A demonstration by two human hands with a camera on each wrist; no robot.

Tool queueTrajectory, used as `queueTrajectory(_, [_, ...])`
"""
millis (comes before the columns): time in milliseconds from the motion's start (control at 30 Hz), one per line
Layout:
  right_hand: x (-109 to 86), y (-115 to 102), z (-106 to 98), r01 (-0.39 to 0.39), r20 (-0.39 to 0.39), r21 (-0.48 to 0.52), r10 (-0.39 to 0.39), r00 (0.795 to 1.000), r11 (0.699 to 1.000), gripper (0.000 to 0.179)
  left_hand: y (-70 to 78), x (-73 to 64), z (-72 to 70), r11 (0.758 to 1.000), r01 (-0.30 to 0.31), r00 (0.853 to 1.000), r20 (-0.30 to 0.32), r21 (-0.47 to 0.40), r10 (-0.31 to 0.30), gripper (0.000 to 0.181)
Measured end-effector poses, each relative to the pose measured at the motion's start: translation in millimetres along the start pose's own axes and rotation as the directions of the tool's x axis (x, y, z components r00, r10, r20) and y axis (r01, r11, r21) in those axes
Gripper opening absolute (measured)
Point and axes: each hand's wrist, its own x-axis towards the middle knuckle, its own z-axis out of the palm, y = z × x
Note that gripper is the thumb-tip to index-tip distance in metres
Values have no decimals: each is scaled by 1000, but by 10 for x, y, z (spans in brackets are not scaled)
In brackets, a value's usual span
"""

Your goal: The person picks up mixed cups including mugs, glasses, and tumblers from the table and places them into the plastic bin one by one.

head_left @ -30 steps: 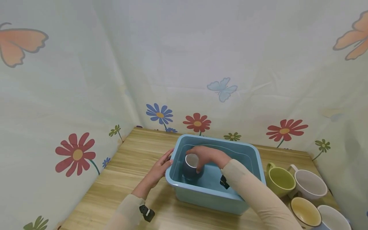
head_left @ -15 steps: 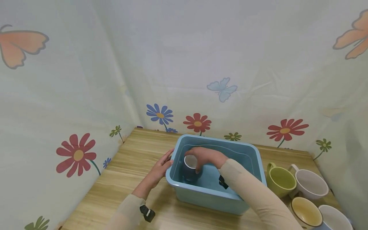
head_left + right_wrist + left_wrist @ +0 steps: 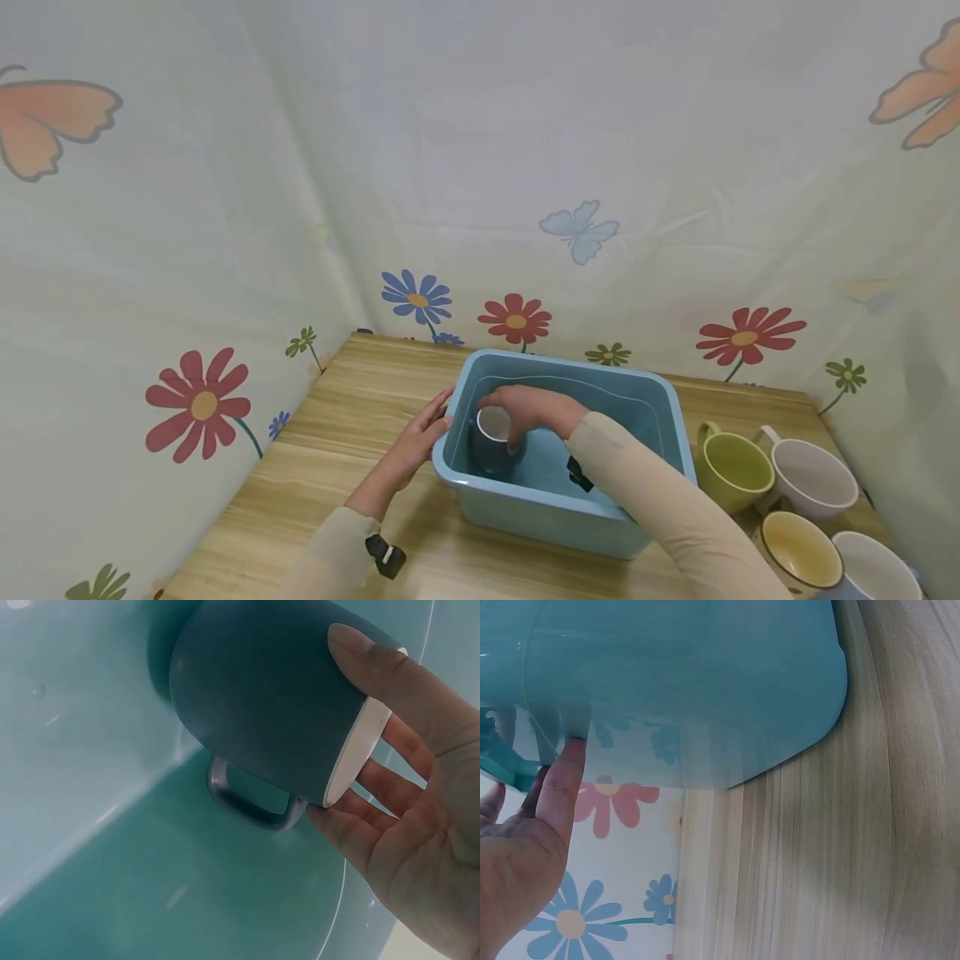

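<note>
Rounded dark blue-grey mug (image 3: 262, 690), white inside — sits left inside a light-blue rectangular plastic basin (image 3: 540, 527); right hand (image 3: 525, 406) clamps its rim, thumb outside. Left hand (image 3: 412, 446) touches the basin's left side, fingers slightly apart. Beige right sleeve (image 3: 648, 483) hides part of the near-right rim. Right — green mug (image 3: 733, 473), off-white mug (image 3: 810, 479), dark-rimmed yellow mug (image 3: 801, 550), white mug (image 3: 873, 571).
</note>
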Motion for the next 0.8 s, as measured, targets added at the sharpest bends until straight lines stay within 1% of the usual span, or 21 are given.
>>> queueTrajectory(300, [50,7,23,-4,18,-30,5,1000,1000,82,-15,17,-10,1000,0,1000,5,8,0,60])
queueTrajectory(533, [98,40,50,19,13,-46,-19,1000,999,83,14,5,-15,1000,-13,999,30,0,13,61])
queueTrajectory(733, [121,47,82,39,20,-49,-38,999,998,82,0,3,-3,1000,-8,1000,10,1,8,61])
queueTrajectory(800, [124,44,89,41,23,-50,-40,999,998,83,-7,3,-5,1000,-10,1000,12,4,10,61])
